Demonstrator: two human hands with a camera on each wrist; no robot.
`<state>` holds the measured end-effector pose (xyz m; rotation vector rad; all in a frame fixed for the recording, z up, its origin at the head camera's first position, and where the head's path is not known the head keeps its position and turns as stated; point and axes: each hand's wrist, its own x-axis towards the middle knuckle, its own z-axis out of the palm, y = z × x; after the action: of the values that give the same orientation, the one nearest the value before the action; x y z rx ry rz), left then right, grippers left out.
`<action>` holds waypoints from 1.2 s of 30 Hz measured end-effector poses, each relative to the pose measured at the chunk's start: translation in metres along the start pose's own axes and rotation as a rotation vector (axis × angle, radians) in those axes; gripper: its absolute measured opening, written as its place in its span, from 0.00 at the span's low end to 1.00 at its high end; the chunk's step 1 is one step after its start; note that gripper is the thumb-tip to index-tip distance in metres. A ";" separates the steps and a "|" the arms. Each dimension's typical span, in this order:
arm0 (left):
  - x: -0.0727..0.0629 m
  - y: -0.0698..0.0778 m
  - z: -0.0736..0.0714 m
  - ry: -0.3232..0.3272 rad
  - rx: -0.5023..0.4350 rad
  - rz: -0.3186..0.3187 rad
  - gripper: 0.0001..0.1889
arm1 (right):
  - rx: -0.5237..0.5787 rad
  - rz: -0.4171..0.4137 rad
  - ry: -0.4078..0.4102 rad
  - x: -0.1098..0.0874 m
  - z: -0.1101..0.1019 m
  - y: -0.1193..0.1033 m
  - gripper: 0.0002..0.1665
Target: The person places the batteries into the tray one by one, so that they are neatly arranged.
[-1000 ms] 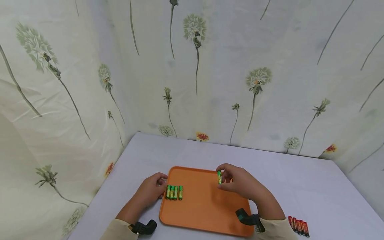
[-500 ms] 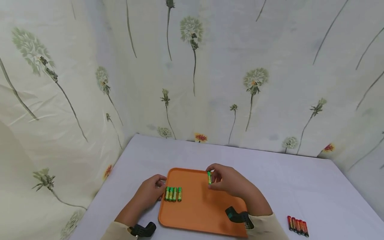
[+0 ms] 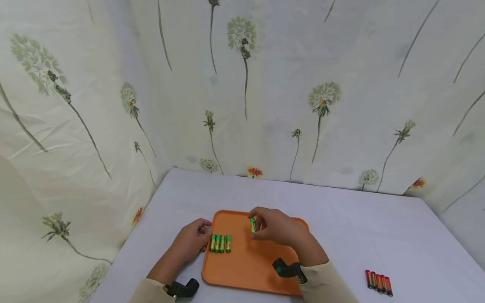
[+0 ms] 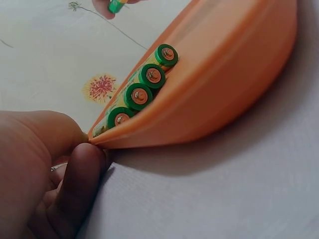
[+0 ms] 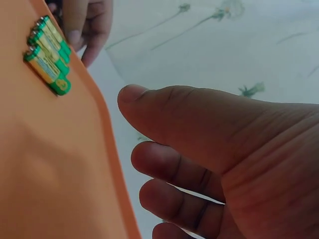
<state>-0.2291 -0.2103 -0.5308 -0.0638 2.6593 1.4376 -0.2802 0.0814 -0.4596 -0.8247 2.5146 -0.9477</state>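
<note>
My right hand (image 3: 276, 227) pinches a green-and-yellow battery (image 3: 252, 225) upright between thumb and fingers, above the orange tray (image 3: 242, 273). In the right wrist view the thumb hides that battery. At the tray's left side, my left hand (image 3: 193, 240) grips the rim; the left wrist view shows thumb and finger (image 4: 82, 164) closing on the edge. Several matching batteries (image 3: 217, 243) lie side by side just inside the left rim. The rightmost one (image 3: 228, 243) sits a small gap apart from the others.
Several red batteries (image 3: 379, 283) lie in a row on the white tablecloth (image 3: 341, 219), right of the tray. A curtain with printed dandelions (image 3: 273, 105) hangs behind and to the left of the table. Each wrist wears a black camera (image 3: 182, 288).
My right hand has moved left over the tray with its battery, towards the row of green ones. The left hand stays on the rim.
</note>
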 end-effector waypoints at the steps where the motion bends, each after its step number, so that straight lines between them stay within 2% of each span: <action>1: 0.001 0.000 0.000 -0.002 0.001 0.002 0.15 | 0.002 -0.003 -0.008 0.001 0.002 0.000 0.30; 8: 0.001 -0.002 0.000 -0.010 0.013 0.006 0.15 | 0.040 0.008 -0.049 0.011 0.016 -0.004 0.29; 15: 0.000 -0.003 0.000 -0.024 -0.001 0.005 0.16 | -0.023 0.008 -0.097 0.020 0.036 -0.007 0.26; 22: 0.004 -0.003 -0.002 -0.017 0.014 0.015 0.15 | -0.087 0.018 -0.084 0.025 0.054 -0.004 0.23; 36: 0.001 0.000 -0.002 0.002 0.020 0.018 0.15 | -0.118 0.028 -0.068 0.028 0.061 -0.010 0.24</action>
<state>-0.2304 -0.2124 -0.5298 -0.0394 2.6818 1.4169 -0.2681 0.0282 -0.5002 -0.8401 2.5359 -0.7552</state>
